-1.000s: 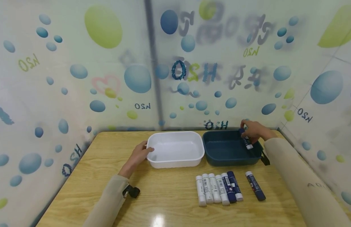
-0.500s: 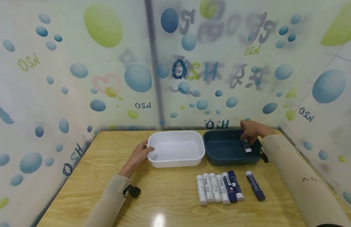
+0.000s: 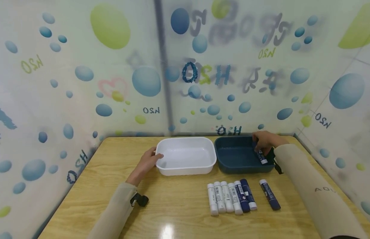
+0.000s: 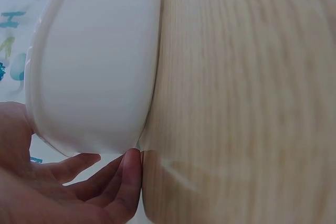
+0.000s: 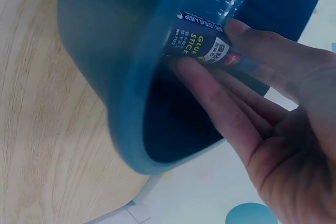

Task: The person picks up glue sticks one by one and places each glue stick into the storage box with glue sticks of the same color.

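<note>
A navy glue stick [image 5: 197, 43] with a white end is pinched between the thumb and fingers of my right hand [image 3: 265, 141], inside the right end of the dark blue tray [image 3: 243, 170]. In the right wrist view its label reads "GLUE STICK" and it lies low by the tray wall. My left hand [image 3: 147, 161] grips the left end of the white tray [image 3: 185, 172], thumb over the rim and fingers outside. The left wrist view shows the fingertips [image 4: 132, 166] against the tray's outer end, low by the wooden table.
Several white glue sticks [image 3: 220, 198] and two navy ones [image 3: 248, 195] lie side by side in front of the trays. Another navy glue stick [image 3: 269, 195] lies apart to their right. A patterned curtain wall [image 3: 137, 66] stands close behind the wooden table [image 3: 173, 199].
My right hand has lowered the glue stick further into the dark blue tray, towards its right end. The left hand has stayed on the white tray.
</note>
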`<action>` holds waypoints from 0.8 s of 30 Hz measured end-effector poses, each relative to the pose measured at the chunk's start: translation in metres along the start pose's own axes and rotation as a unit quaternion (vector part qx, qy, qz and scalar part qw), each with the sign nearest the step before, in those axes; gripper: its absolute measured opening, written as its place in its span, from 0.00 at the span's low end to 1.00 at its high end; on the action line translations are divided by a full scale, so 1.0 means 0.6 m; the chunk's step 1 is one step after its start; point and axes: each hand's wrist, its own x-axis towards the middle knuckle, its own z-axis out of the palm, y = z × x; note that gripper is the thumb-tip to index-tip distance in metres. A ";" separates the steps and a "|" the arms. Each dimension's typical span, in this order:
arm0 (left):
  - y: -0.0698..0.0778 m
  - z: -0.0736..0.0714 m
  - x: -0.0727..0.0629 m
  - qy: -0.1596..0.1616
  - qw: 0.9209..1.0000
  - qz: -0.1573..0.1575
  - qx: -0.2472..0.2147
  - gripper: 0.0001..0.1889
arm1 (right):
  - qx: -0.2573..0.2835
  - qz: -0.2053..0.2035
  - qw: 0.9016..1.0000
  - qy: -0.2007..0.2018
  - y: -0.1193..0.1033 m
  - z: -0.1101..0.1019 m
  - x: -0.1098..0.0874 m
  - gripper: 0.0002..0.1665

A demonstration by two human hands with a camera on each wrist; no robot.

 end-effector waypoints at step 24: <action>0.001 -0.002 -0.003 -0.002 1.000 0.003 0.000 0.32 | -0.013 0.018 1.000 -0.021 -0.007 0.010 -0.002 0.34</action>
